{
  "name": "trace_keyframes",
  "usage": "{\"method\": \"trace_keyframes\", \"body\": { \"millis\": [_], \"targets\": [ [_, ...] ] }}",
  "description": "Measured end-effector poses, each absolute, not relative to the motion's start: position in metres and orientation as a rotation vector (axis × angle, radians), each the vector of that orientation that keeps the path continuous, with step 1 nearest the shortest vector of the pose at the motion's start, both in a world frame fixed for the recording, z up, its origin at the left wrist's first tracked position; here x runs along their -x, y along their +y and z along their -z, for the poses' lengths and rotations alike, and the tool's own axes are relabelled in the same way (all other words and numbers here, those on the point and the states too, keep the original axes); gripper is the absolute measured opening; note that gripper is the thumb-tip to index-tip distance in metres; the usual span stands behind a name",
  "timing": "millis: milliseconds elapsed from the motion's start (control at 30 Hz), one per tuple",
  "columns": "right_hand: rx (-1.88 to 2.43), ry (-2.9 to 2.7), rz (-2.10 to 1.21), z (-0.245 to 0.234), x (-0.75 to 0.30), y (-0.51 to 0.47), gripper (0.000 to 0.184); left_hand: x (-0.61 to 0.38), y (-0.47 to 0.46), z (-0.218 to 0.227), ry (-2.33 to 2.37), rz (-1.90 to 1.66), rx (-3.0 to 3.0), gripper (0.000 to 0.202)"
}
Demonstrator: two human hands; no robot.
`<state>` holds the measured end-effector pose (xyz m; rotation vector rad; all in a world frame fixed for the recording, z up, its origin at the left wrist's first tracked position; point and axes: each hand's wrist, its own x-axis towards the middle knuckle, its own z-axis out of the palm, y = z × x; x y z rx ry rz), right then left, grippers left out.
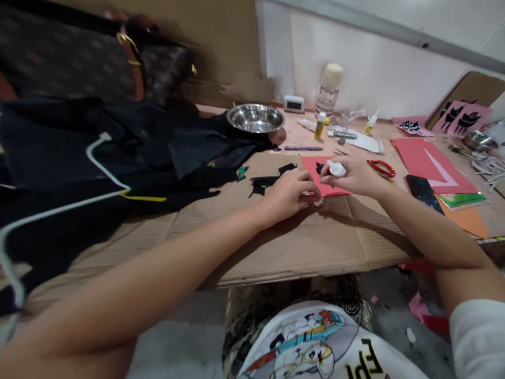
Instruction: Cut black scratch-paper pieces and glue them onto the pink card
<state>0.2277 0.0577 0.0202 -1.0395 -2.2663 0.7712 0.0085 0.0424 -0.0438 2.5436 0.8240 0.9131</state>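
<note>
A red sheet of paper [335, 190] lies on the cardboard in front of me, with black cut-out shapes [319, 168] on it. My right hand [353, 176] is over the sheet's right part, closed around a small white bottle [336, 168] whose rounded white end points up; its other end is hidden. At the sheet's left edge rests my left hand [294, 190], palm down, fingers loosely bent and apart, with nothing visible in them. Black cut pieces [263, 181] lie on the cardboard just beyond the left hand.
Dark cloth [150, 152] and a white hanger [104, 163] cover the left side. Behind stand a metal bowl [255, 119], a glue stick [320, 126] and a glue bottle [371, 123]. Red-handled scissors [381, 168], a phone [424, 193] and red paper sheets [422, 158] lie right.
</note>
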Motion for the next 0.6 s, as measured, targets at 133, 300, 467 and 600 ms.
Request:
{"method": "trace_keyframes", "body": {
  "millis": [133,300,467,600],
  "targets": [
    [0.975,-2.279,-0.92,-0.008,-0.244,0.031,0.019,-0.012,0.039,0.043,0.863,-0.822,-2.576,0.01],
    [1.093,-2.266,-0.858,0.002,-0.241,0.029,0.021,-0.009,0.036,0.04,0.91,-0.693,-2.58,0.01],
    [1.054,-2.429,-0.802,-0.001,-0.244,0.033,0.013,-0.005,0.032,0.039,0.843,-0.615,-2.648,0.008],
    [1.047,-2.385,-0.914,-0.001,-0.243,0.033,0.009,-0.004,0.028,0.039,0.813,-0.648,-2.651,0.01]
  ]
}}
